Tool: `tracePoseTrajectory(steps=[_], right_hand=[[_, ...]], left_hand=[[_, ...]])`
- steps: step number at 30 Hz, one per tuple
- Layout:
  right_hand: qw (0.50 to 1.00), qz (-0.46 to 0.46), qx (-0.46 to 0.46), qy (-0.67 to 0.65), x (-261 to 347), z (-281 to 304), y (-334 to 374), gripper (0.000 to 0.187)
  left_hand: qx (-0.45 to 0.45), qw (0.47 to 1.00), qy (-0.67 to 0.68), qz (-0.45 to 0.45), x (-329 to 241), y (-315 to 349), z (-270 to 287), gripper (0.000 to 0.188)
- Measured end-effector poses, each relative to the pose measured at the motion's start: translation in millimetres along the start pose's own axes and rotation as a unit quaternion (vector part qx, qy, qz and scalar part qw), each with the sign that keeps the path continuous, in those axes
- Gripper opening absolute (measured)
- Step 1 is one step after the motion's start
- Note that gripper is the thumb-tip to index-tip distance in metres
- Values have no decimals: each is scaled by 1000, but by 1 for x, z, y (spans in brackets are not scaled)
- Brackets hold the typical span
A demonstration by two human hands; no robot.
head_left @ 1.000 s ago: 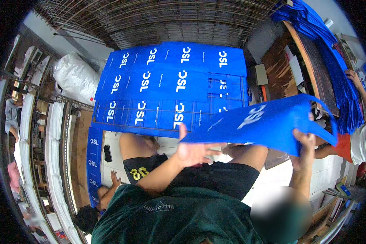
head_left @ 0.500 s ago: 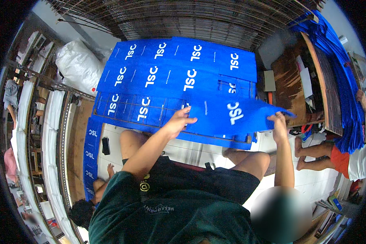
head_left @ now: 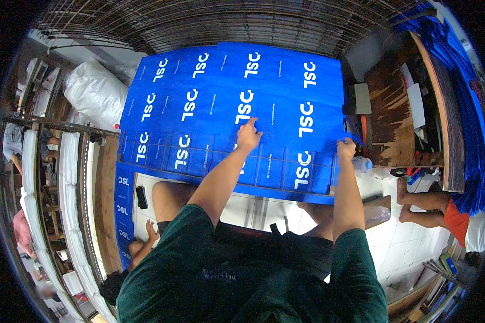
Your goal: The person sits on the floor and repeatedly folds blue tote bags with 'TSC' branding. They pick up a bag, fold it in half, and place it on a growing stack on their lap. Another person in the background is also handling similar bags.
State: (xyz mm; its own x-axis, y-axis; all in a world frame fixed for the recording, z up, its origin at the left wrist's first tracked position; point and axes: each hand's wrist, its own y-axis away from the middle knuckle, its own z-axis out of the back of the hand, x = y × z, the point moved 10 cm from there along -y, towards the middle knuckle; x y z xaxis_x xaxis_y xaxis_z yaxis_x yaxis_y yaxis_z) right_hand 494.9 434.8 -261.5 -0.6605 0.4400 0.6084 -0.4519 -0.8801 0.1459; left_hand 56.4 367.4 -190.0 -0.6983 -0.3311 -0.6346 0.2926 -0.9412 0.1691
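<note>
A flat blue fabric sheet with white lettering (head_left: 285, 161) lies at the centre of the frame atop rows of like blue sheets (head_left: 199, 91); its lower right corner is hard to make out; the left hand (head_left: 248, 137) presses flat on it, forefinger extended; the right hand (head_left: 346, 148) pinches its right edge.

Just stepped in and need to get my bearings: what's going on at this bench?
A person is laying out blue printed bags in overlapping rows. The left hand presses flat on the sheet nearest them, while the right hand grips its right edge. More blue bags hang over a rack at right. Another person sits on the floor nearby.
</note>
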Motion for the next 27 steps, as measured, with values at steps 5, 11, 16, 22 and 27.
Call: tracePoseTrajectory(steps=[5,11,16,22,27], right_hand=[[992,-79,23,-94,-3,0,22,36],[988,-90,-1,-124,0,5,23,33],[990,-93,-11,-101,-6,4,22,30],[993,-64,-30,-96,-19,-1,14,25],[997,-25,-38,-65,-29,-6,5,26]], left_hand=[[-21,1000,4,0,11,1,-5,37],[-28,999,15,-6,12,-9,-8,31],[-21,1000,6,0,12,-10,-9,30],[-40,999,-13,-31,15,-9,-11,30],[-38,999,-7,-28,13,-8,-11,31]])
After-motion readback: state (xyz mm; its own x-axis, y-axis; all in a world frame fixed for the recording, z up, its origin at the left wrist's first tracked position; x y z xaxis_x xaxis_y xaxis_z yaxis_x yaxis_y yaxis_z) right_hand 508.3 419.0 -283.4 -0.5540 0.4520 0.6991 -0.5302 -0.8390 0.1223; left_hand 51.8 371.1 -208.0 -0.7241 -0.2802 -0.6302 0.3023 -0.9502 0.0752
